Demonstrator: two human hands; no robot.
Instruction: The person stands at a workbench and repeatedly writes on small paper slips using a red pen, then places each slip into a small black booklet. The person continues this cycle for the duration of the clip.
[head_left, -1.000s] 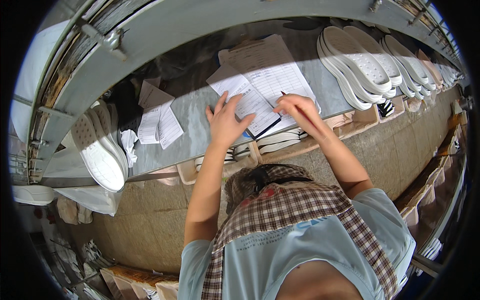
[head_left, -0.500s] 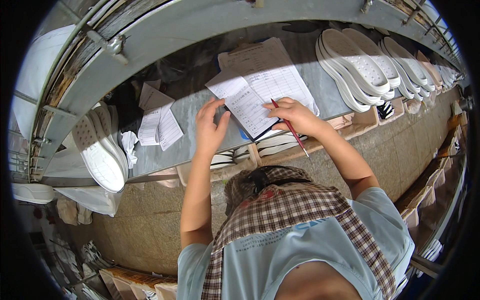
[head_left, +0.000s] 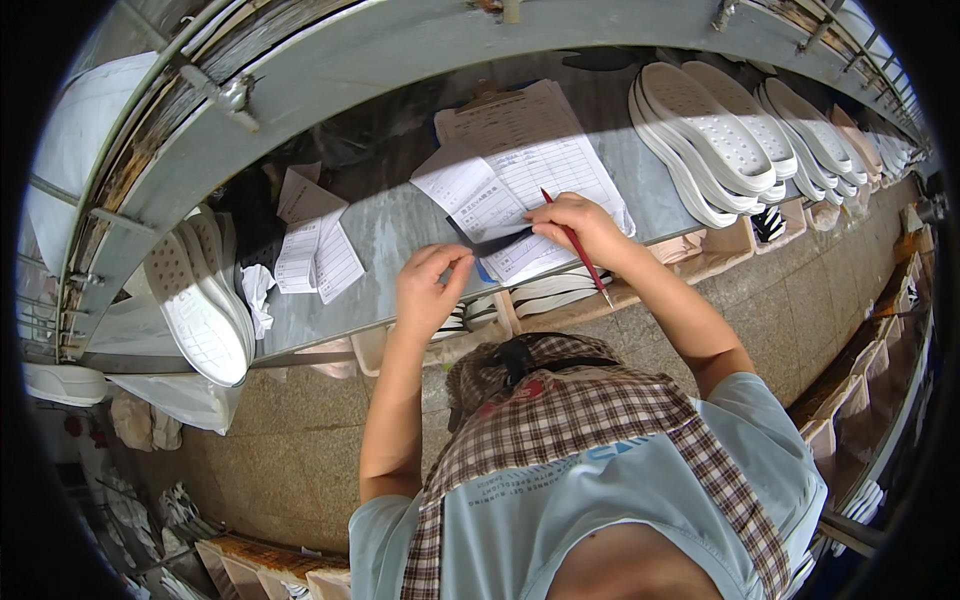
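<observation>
My right hand [head_left: 585, 232] holds a slim red pen [head_left: 574, 240] slanting between its fingers. Its fingertips also touch the lower right of a printed slip pad [head_left: 490, 208]. Under the pad's raised lower end a thin dark sheet [head_left: 492, 243] shows, possibly carbon paper. My left hand [head_left: 432, 290] is closed in a pinch at the near left corner of that dark sheet; the exact grip is partly hidden by the fingers. Beneath lies a clipboard stack of lined forms [head_left: 572, 150], partly covered by the pad.
Loose paper slips [head_left: 318, 250] and a crumpled white tissue [head_left: 258, 298] lie on the grey table [head_left: 375, 215]. White shoe soles [head_left: 195, 300] stand at left; more stacked soles [head_left: 715, 130] are at right. Bins [head_left: 725, 245] sit below the table edge, and a metal beam [head_left: 350, 75] crosses above.
My left hand has drawn nearer to me and closed from spread fingers to a pinch. The pad's near end has lifted, exposing the dark sheet. My right hand has shifted slightly left, pen still held.
</observation>
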